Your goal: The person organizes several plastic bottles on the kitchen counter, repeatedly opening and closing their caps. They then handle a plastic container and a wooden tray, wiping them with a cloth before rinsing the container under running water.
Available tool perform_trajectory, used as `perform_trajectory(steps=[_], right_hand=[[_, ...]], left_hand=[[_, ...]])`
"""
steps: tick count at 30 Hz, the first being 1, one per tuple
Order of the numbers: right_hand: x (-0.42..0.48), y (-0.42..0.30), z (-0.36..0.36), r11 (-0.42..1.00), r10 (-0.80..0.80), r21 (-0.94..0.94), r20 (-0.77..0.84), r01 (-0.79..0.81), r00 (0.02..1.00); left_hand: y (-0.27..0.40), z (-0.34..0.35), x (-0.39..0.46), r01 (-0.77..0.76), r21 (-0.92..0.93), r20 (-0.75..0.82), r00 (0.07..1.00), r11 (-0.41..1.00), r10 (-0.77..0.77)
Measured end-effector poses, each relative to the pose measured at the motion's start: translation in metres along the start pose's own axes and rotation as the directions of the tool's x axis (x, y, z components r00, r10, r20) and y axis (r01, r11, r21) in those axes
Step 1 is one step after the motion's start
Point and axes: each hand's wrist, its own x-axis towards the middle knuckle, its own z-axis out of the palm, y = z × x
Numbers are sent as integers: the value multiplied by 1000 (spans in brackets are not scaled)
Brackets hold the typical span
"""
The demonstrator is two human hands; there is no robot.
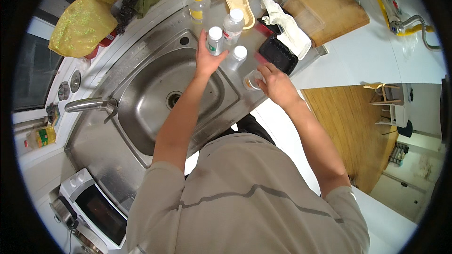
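Observation:
My left hand (pixel 207 60) is wrapped around a small transparent plastic bottle (pixel 214 44) with a white cap, fingers on its far side and thumb on its near side. My right hand (pixel 277 83) grips a transparent plastic container (pixel 251 80), near the counter's front edge; the fingers hide its right end. Between the hands stands another white-capped bottle (pixel 236 59). Behind them are a larger white-capped bottle (pixel 233 28) with a label and a yellow-capped bottle (pixel 200 8).
A steel sink (pixel 148 88) with a faucet (pixel 91 104) lies to the left. Black plastic trays (pixel 279 54), a crumpled white cloth or paper (pixel 284 17), a beige tray (pixel 241 1) and a cutting board (pixel 328 7) occupy the right side. A microwave (pixel 95 208) stands at lower left.

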Motion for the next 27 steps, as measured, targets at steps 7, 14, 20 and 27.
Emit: perform_trajectory(steps=[7,14,20,27], right_hand=[[5,0,-2,998,57,-45,81,-53,995],[10,4,4,988,42,-151,90,-28,995],[5,2,7,971,74,-229,45,-62,996],[3,0,4,982,85,-171,50,-76,995]], left_hand=[[-2,4,14,39,113,30,999,993,-43],[-15,3,2,1,94,-49,999,996,4],[6,6,-57,-269,123,-57,959,955,277],[34,52,-52,-130,165,-60,988,978,142]])
